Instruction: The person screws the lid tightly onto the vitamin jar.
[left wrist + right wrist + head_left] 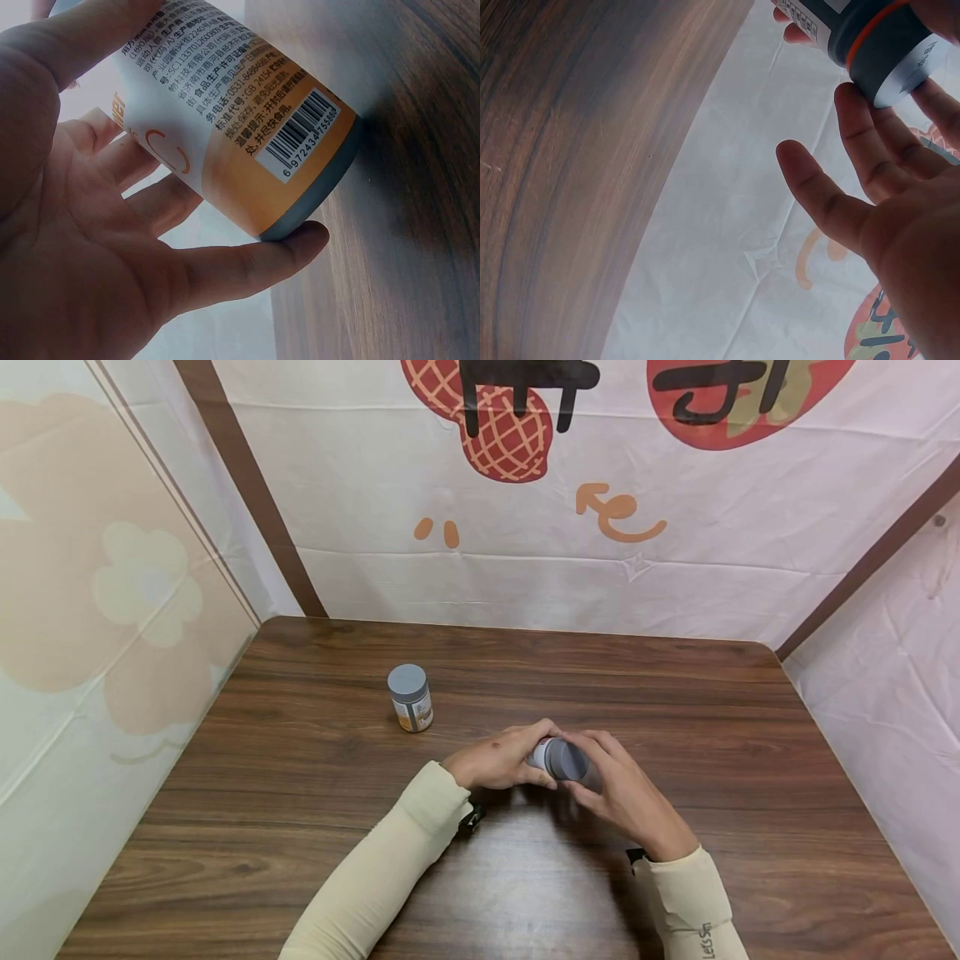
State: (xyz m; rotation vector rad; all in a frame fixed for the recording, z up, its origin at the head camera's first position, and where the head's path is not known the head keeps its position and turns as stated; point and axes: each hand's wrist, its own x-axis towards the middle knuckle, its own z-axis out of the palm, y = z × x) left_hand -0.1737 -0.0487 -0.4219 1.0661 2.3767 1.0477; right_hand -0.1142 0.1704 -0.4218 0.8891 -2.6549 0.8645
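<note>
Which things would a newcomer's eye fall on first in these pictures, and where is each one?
Probably first comes the tilted jar, held between the left hand and the right hand above the brown table. Next is the second jar, upright with a grey lid, farther back and to the left. Behind the table, the white backdrop carries bold red prints.

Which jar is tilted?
The held jar, gripped by the left hand with the right hand at its lid; the other jar stands upright on the table.

On the table (225, 835), an upright jar (411, 699) stands left of and behind a handheld jar (559, 759).
</note>
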